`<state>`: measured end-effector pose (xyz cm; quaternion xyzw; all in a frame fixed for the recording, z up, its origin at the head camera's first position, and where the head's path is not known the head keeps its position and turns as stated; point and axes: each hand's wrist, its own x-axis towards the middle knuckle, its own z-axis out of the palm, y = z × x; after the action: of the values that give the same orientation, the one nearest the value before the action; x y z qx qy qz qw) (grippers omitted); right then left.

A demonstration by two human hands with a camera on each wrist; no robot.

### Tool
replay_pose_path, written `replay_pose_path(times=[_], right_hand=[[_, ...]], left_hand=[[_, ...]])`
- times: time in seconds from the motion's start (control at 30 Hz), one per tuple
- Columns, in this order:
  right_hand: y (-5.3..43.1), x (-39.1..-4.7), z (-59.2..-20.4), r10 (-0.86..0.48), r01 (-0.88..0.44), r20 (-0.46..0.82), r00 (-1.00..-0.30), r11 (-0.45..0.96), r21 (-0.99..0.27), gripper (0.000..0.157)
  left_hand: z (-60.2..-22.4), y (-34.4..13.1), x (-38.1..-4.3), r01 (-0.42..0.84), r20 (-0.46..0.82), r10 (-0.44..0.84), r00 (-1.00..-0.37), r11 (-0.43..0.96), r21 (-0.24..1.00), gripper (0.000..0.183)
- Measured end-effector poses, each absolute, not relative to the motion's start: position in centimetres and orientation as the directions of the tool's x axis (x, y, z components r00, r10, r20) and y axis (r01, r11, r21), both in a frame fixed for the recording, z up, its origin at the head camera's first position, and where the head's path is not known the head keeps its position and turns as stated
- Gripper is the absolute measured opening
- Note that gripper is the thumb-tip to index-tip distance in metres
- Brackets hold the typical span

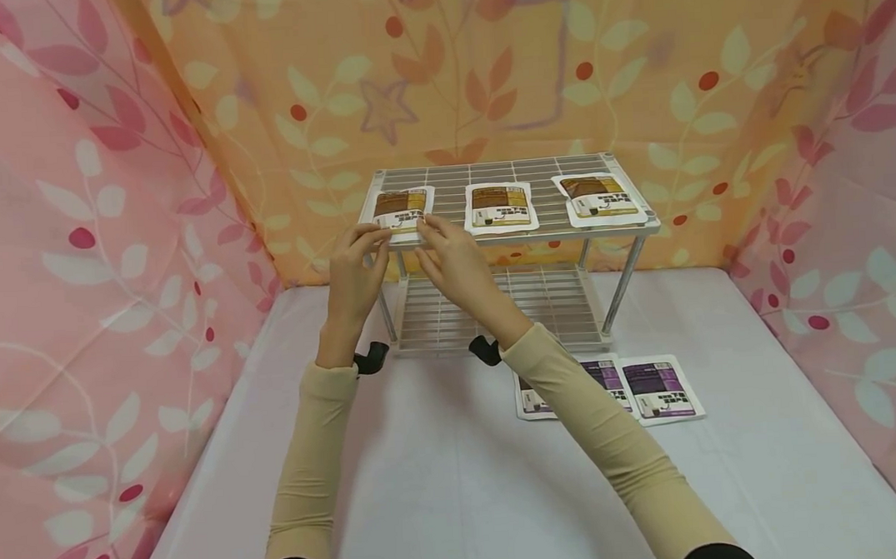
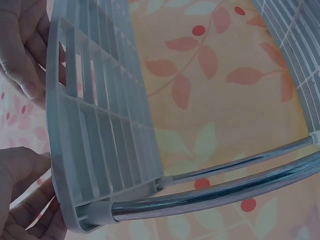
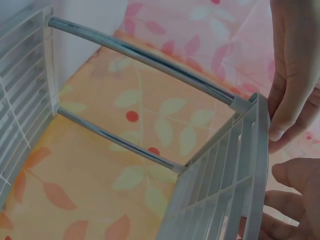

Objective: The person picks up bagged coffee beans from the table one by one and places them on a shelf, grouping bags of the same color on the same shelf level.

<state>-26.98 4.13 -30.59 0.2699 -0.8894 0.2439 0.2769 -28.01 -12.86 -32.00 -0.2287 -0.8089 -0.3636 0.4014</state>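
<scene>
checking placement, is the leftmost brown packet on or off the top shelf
On: the packet lies on the top shelf, left hand and right hand at the packet's near edge.

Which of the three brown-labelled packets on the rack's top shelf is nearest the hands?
The leftmost packet: the left hand and right hand are at its front edge, while the middle packet and rightmost packet lie farther right.

Three brown packets (image 1: 501, 208), three purple packets (image 1: 659, 389), one rack (image 1: 551, 236), two hands (image 1: 458, 266).
</scene>
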Motion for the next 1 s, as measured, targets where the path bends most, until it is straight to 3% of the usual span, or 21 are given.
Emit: replay_pose_path(times=[0.27, 0.53, 1.0], right_hand=[[4.1, -27.2, -30.7, -0.366, -0.612, 0.617, -0.696, 0.751, -0.246, 0.047], [4.4, -26.6, -31.3, -0.385, -0.701, 0.705, -0.596, 0.677, -0.224, 0.045], [6.7, -25.2, -33.0, -0.308, -0.797, 0.822, -0.479, 0.545, -0.261, 0.038]], left_hand=[[-32.2, -12.5, -28.2, 0.639, 0.813, 0.077, -0.577, 0.662, 0.391, 0.018], [-32.5, -12.3, -27.4, 0.646, 0.807, 0.083, -0.584, 0.650, 0.400, 0.025], [-34.1, -10.5, -25.8, 0.775, 0.902, 0.097, -0.422, 0.555, 0.303, 0.024]])
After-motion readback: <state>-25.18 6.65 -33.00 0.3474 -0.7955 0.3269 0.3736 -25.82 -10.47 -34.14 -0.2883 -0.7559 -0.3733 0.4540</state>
